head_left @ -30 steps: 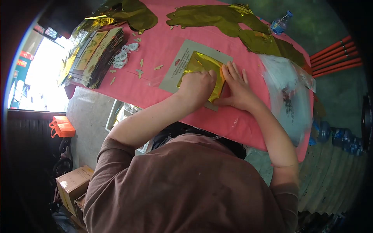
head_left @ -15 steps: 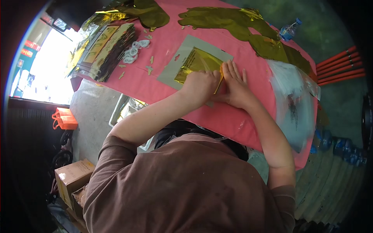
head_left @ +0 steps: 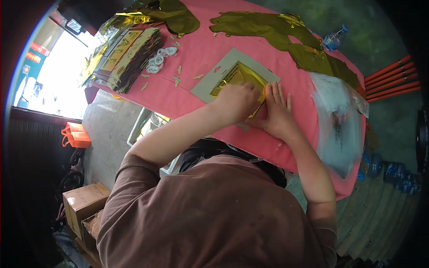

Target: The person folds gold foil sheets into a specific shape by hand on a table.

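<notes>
A grey card (head_left: 204,90) with a hang hole lies at an angle on the pink-covered table. Folded gold foil (head_left: 243,75) rests on its middle, creased and shiny. My left hand (head_left: 239,102) is closed in a fist, knuckles down on the foil; whatever its fingers hold, if anything, is hidden. On the card's right edge my right hand (head_left: 280,114) lies with fingers stretched out and thumb apart, beside the foil. A small orange bit shows by its index finger.
A stack of printed cards (head_left: 134,56) stands at left, near white ribbon coils (head_left: 156,62) and small cut pieces. Flat gold foil shapes (head_left: 259,27) lie along the far edge. Clear plastic bags (head_left: 337,120) cover the right side; a water bottle (head_left: 334,39) is beyond.
The card and both hands sit a little further right and lower in view. The foil has drawn away from the card's left part and looks more raised and creased near my left hand.
</notes>
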`<act>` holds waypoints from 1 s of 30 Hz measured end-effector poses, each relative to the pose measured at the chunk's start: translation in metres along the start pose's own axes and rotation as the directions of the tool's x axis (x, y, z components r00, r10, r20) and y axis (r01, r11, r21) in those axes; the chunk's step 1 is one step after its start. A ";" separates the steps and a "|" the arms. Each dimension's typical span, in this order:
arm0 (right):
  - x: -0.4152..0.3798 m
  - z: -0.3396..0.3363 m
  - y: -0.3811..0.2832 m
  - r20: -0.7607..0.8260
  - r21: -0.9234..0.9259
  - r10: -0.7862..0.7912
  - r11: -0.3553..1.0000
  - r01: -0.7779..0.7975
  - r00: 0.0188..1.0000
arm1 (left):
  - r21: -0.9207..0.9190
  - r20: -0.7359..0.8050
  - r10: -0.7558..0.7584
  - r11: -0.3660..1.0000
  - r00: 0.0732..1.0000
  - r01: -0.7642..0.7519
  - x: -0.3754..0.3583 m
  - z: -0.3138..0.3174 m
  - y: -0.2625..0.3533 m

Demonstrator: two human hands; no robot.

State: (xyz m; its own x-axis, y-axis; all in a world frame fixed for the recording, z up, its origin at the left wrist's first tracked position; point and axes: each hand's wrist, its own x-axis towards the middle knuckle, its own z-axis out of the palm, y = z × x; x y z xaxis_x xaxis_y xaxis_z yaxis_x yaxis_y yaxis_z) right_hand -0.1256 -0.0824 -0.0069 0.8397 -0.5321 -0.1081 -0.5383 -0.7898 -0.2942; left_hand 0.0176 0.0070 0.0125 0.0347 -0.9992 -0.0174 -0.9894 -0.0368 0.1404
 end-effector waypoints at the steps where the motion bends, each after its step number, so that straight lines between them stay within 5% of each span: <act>1: 0.000 0.000 0.000 0.002 -0.007 -0.004 1.000 0.004 1.000 | -0.055 -0.112 0.032 0.998 0.993 -0.038 0.000 -0.004 -0.006; 5: 0.000 -0.003 -0.003 0.048 -0.075 0.021 0.997 -0.018 0.999 | -0.008 -0.381 0.203 0.975 0.902 -0.223 0.013 0.008 -0.040; 8: 0.001 -0.003 -0.002 0.056 -0.087 0.014 0.996 -0.009 0.998 | -0.073 -0.261 0.223 0.966 0.939 -0.249 0.022 0.025 -0.054; 24: 0.016 -0.001 -0.004 0.052 -0.039 0.000 0.999 0.002 0.999 | 0.020 -0.210 0.247 0.969 0.946 -0.248 0.023 0.029 -0.053; 27: 0.022 -0.010 0.020 0.004 0.213 -0.099 0.972 0.096 0.995 | 0.043 -0.181 0.275 0.961 0.944 -0.272 0.023 0.026 -0.057; 29: 0.031 -0.010 0.038 -0.228 0.578 -0.093 0.788 0.211 0.969 | 0.063 -0.169 0.394 0.919 0.903 -0.389 0.026 0.023 -0.061; 30: 0.031 -0.008 0.043 -0.232 0.577 -0.087 0.790 0.209 0.969 | 0.065 -0.170 0.401 0.916 0.900 -0.396 0.028 0.020 -0.061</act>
State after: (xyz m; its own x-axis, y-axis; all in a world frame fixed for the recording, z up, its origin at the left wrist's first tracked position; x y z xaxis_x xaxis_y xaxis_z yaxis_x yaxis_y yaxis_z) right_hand -0.1229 -0.1353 -0.0148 0.8438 -0.5178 0.1410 -0.2088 -0.5587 -0.8026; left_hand 0.0763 -0.0186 -0.0165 -0.3417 -0.9162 0.2094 -0.9291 0.3629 0.0717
